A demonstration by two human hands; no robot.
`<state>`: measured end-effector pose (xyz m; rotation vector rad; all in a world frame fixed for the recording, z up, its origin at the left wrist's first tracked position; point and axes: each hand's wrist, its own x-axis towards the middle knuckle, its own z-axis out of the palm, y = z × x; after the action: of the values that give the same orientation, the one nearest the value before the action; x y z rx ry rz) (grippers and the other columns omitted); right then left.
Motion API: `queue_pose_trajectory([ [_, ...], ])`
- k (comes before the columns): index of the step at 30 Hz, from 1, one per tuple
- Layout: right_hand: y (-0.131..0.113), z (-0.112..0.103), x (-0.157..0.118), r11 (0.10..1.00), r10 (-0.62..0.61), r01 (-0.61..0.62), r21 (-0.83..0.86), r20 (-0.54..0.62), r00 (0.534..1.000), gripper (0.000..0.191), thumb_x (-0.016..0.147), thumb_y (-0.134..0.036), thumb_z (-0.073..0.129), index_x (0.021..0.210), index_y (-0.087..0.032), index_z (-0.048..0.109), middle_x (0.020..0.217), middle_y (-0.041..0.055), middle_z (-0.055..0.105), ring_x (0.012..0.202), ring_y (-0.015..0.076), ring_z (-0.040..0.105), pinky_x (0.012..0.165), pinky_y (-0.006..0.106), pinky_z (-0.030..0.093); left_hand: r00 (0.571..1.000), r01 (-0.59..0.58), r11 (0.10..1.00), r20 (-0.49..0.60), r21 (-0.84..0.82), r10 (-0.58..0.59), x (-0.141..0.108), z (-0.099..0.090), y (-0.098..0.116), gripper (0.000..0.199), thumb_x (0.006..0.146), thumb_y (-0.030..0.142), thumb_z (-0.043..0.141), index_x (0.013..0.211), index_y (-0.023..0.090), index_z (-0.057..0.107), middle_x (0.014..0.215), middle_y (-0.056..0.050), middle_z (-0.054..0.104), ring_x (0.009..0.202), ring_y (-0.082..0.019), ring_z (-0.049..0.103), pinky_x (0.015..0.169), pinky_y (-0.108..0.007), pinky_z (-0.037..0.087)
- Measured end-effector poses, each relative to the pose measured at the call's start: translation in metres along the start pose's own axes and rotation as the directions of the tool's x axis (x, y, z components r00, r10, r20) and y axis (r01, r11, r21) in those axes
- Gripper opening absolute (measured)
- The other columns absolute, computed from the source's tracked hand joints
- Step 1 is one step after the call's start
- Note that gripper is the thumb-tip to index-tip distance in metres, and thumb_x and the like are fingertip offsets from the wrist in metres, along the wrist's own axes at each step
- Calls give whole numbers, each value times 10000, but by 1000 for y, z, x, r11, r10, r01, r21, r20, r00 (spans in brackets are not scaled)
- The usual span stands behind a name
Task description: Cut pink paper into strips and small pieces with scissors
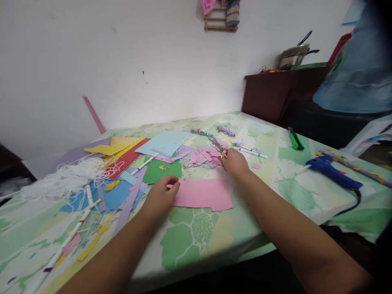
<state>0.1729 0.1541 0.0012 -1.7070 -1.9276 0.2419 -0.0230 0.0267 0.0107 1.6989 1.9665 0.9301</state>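
My left hand (163, 191) has its thumb and fingers curled in a pinch on the left edge of a pink sheet of paper (204, 194), which lies flat with a notched lower edge. Beyond the sheet, my right hand (235, 162) is closed around the handles of metal scissors (217, 143). Their blades point away and to the left, over the far side of a heap of pink and purple paper scraps (202, 157). Green paper (163, 169) lies just past my left hand, with small yellow bits on it.
White string (76, 173) tangles over coloured sheets at left. A light blue sheet (163, 143) lies behind. To the right are a blue glue gun (335, 171), a green box cutter (295, 139) and a wrapped stick (361, 167). White pens (249, 152) lie past my right hand.
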Motion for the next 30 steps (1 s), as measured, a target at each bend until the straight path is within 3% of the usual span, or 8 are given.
queue_pose_trajectory([
  [4, 16, 2, 11, 996, 87, -88, -11, -44, 995, 352, 635, -493, 457, 664, -144, 494, 668, 108, 539, 697, 227, 501, 533, 276, 311, 995, -96, 987, 33, 127, 92, 7, 4, -11, 363, 689, 383, 374, 944, 155, 496, 979, -86, 538, 865, -192, 506, 750, -298, 361],
  [8, 11, -5, 8, 990, 139, -133, 50, -136, 981, 475, 695, -584, 257, 771, -158, 453, 723, 84, 532, 678, 190, 493, 517, 255, 312, 968, -226, 925, 174, 306, 179, 8, 6, -16, 550, 658, 423, 414, 1109, 110, 403, 1103, -127, 474, 1006, -227, 419, 851, -325, 286],
  [13, -2, -14, -3, 978, 44, -19, 206, -118, 992, 473, 673, -623, 237, 667, -182, 406, 629, 30, 501, 553, 133, 444, 470, 230, 279, 939, -319, 840, 263, 438, 220, 6, 5, -14, 593, 657, 434, 413, 1161, 127, 351, 1157, -123, 433, 1039, -242, 383, 866, -340, 260],
  [22, -16, -14, -16, 960, -123, 125, 251, -22, 992, 448, 638, -629, 309, 576, -187, 341, 553, -11, 443, 492, 104, 383, 441, 219, 249, 940, -331, 770, 267, 545, 214, 5, -1, -11, 470, 669, 438, 385, 1035, 156, 473, 982, -114, 526, 899, -248, 455, 740, -336, 322],
  [26, -18, -16, -19, 938, -134, 119, 325, 24, 991, 443, 646, -617, 314, 554, -184, 325, 527, -20, 418, 482, 98, 377, 433, 213, 258, 925, -356, 760, 320, 544, 205, 5, -5, -12, 314, 699, 410, 344, 689, 184, 562, 722, -67, 552, 693, -198, 495, 564, -270, 325],
  [30, -18, -13, -18, 914, -130, 92, 394, 70, 989, 446, 628, -626, 333, 560, -185, 346, 519, -24, 419, 474, 100, 382, 432, 215, 262, 955, -291, 798, 204, 528, 214, 7, -9, -9, 314, 719, 381, 316, 582, 187, 522, 615, -32, 527, 585, -161, 466, 487, -243, 271],
])
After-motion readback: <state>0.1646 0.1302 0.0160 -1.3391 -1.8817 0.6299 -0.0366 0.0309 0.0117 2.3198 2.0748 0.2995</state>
